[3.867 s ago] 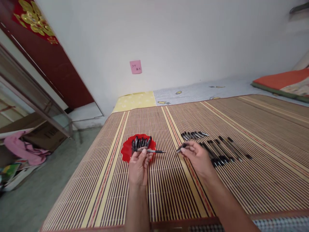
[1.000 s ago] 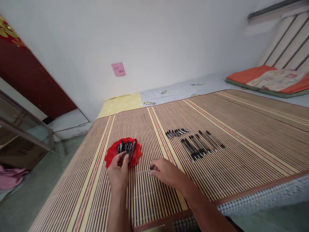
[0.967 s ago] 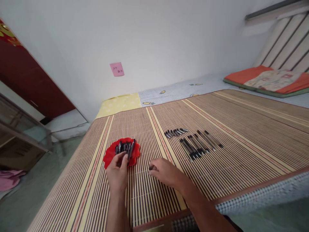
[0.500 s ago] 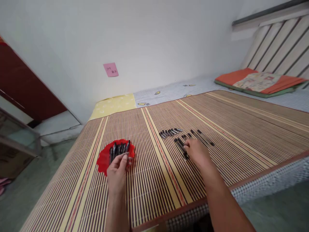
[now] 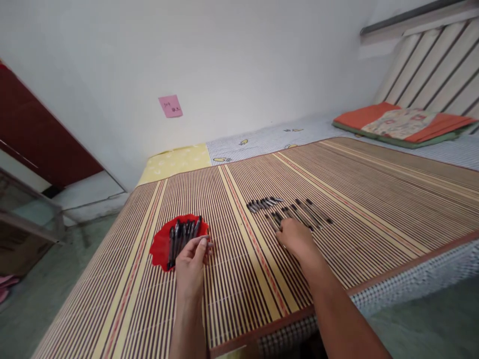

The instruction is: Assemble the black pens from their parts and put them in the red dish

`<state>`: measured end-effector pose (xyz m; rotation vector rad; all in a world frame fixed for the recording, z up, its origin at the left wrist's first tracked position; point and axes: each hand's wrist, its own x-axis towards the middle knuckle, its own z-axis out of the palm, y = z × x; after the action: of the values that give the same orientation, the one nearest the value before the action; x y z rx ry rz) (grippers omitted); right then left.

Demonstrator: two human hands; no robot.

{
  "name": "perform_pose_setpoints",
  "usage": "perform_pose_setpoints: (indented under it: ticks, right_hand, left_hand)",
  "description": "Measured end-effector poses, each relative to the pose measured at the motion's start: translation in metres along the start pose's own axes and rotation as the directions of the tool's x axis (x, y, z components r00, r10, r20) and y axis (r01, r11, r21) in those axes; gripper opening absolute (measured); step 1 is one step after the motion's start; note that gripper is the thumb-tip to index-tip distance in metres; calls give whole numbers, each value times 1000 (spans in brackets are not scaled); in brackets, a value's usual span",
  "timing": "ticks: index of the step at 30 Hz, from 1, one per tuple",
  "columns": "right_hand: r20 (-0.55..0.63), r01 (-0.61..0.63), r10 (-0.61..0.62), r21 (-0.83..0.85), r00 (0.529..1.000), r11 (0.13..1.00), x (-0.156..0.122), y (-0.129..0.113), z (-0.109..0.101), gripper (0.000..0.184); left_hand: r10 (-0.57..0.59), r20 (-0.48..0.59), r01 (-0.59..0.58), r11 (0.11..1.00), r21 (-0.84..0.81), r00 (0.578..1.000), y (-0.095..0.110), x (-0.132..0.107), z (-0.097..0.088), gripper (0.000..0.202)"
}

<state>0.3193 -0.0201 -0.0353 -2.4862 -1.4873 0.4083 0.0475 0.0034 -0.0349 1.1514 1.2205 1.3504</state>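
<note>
On a striped bamboo mat, a red scallop-edged plate (image 5: 159, 247) bears several dark pens (image 5: 181, 237). My left hand (image 5: 192, 257) hovers at the plate's right edge, loosely curled, with its fingers a little apart and no object visible in it. To the right, my right hand (image 5: 297, 239) pinches a slim pen-like stick (image 5: 270, 220), whose far end sticks out past the fingertips. Several similar slim sticks with black ends (image 5: 310, 214) lie beside that hand, partly hidden by it. Behind them is a row of short dark and silver pieces (image 5: 262, 203), perhaps pen caps.
The striped mat (image 5: 232, 289) covers a bed whose front edge faces me. A folded orange and floral cloth (image 5: 400, 124) rests at the far right, near a white slatted headboard (image 5: 434, 65). A pink note (image 5: 170, 106) is stuck to the wall behind.
My right hand has shifted slightly left and nearer, and a slim stick now lies angled at its fingertips. My left hand has moved a little right, uncovering more of the pens on the plate.
</note>
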Motion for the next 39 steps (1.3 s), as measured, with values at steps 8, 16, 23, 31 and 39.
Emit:
perform_pose_setpoints:
  ticks: [8, 16, 23, 31, 39]
  right_hand:
    - [-11, 326, -343, 341, 939, 882, -27, -38, 5, 9]
    - [-19, 451, -605, 684, 796, 573, -50, -68, 9, 5]
    - [40, 111, -110, -17, 993, 994, -15, 7, -27, 12]
    - [177, 101, -79, -118, 981, 988, -12, 9, -9, 6]
    - [126, 173, -166, -47, 978, 984, -15, 0, -5, 10]
  left_hand:
    - [-111, 175, 131, 986, -106, 978, -5, -11, 25, 41]
    - [-269, 164, 314, 855, -413, 949, -2, -11, 26, 19]
    - [-366, 106, 359, 745, -563, 925, 12, -7, 20, 18]
    - [-372, 75, 339, 723, -602, 925, 15, -3, 16, 18]
    - [-362, 84, 335, 720, -607, 929, 13, -4, 16, 18]
